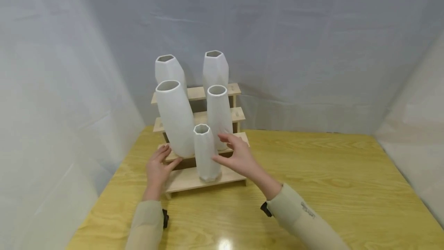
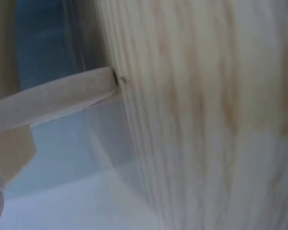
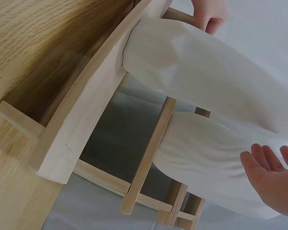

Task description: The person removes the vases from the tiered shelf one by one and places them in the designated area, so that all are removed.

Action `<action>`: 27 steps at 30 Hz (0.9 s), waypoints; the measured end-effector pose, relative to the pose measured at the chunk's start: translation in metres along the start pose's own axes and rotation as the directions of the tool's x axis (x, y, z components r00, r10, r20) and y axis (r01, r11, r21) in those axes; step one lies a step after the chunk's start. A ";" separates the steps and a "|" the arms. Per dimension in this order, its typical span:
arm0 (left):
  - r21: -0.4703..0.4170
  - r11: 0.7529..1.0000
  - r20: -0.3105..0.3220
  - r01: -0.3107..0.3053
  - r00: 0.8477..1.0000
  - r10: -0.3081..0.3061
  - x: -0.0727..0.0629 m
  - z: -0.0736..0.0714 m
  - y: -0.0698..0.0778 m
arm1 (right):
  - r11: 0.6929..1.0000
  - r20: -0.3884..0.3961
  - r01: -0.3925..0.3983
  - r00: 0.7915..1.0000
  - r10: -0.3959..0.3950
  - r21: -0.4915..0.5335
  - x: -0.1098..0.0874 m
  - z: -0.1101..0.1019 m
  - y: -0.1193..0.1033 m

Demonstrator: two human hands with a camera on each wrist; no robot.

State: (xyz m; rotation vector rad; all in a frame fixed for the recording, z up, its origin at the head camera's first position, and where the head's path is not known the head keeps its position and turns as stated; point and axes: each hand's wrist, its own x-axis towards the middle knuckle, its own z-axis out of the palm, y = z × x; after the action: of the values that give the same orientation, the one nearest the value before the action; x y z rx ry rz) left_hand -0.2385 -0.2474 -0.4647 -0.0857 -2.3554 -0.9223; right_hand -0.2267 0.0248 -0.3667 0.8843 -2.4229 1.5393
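A wooden tiered stand (image 1: 187, 180) carries several white vases. My left hand (image 1: 157, 169) grips the left end of its second step from the bottom, by the wide white vase (image 1: 175, 119). Part of that hand (image 3: 209, 12) appears at the top of the right wrist view. On the lowest step stands a small white vase (image 1: 206, 155) with a scalloped rim. To its right my right hand (image 1: 241, 155) is spread, its thumb close to the vase's side. The right wrist view shows these fingers (image 3: 264, 165) apart, nothing between them. A blurred board (image 2: 197, 110) fills much of the left wrist view.
Two faceted white vases (image 1: 170, 70) stand on the top step. A slim round-mouthed vase (image 1: 218, 111) is behind the small one, at the right. Pale cloth (image 1: 298, 57) surrounds the wood-grain table (image 1: 322, 180) at the back and sides.
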 end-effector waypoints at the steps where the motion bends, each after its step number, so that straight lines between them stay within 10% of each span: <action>1: 0.001 1.000 -0.002 0.005 1.000 -0.005 0.000 0.000 0.000 | 1.000 0.007 -0.003 1.000 0.003 0.006 0.002 0.002 0.000; 27: 0.057 0.983 -0.152 -0.175 0.971 0.182 -0.005 0.011 -0.002 | 0.976 -0.020 -0.080 0.996 0.086 0.201 0.019 0.023 0.004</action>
State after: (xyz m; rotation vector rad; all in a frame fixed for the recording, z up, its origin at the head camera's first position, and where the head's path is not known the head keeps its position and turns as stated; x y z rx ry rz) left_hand -0.2401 -0.2412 -0.4752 -0.1977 -2.1804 -0.7626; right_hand -0.2400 -0.0017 -0.3728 0.7950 -2.3432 1.8394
